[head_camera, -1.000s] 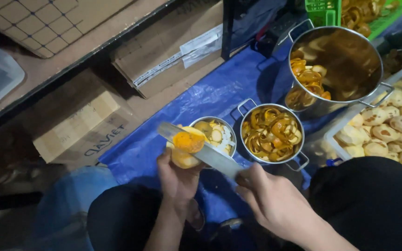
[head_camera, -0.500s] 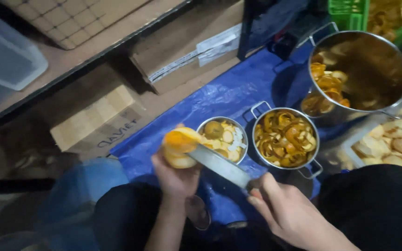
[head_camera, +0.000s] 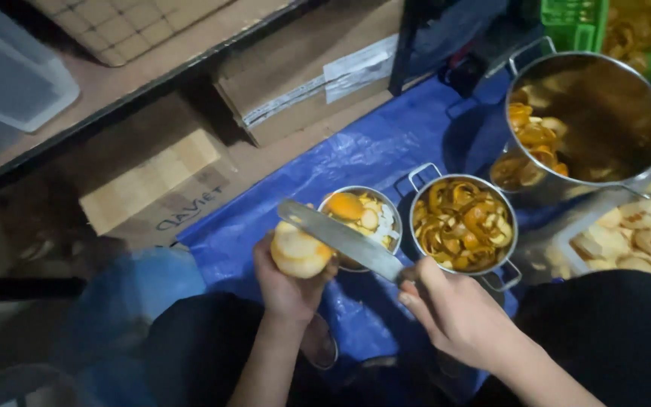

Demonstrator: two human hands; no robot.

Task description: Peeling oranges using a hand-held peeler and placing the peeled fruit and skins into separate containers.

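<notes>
Lower centre: left hand [head_camera: 286, 290] wraps its fingers round a partly peeled orange-yellow round fruit [head_camera: 297, 251], held up just left of frame centre. Right hand [head_camera: 457, 316], lower right, fingers closed on the handle of a long grey metal knife [head_camera: 340, 239]; blade slants up-left and its tip lies on top of the fruit. Just behind the blade, a small round steel bowl [head_camera: 386, 212] of pale fruit pieces; beside it to the right, a two-handled steel pot [head_camera: 508, 212] full of orange peel curls. Both sit on a crinkled blue plastic sheet [head_camera: 356, 154]. Right edge: pale peeled fruits [head_camera: 646, 234] in a tray. Upper right: a large steel pot [head_camera: 646, 98] with peel inside, a green plastic crate [head_camera: 570, 19] above it. Left of centre: a brown cardboard box [head_camera: 148, 185] with dark lettering on its side. Upper centre: a second brown carton [head_camera: 303, 71] carrying a white rectangular label and a tape strip. Upper left: a translucent plastic tub [head_camera: 9, 79] on a dark-edged shelf. Versus half a second ago: blade tip has come onto the fruit's top, fruit sits slightly lower and more to the right, and grips are unchanged.
</notes>
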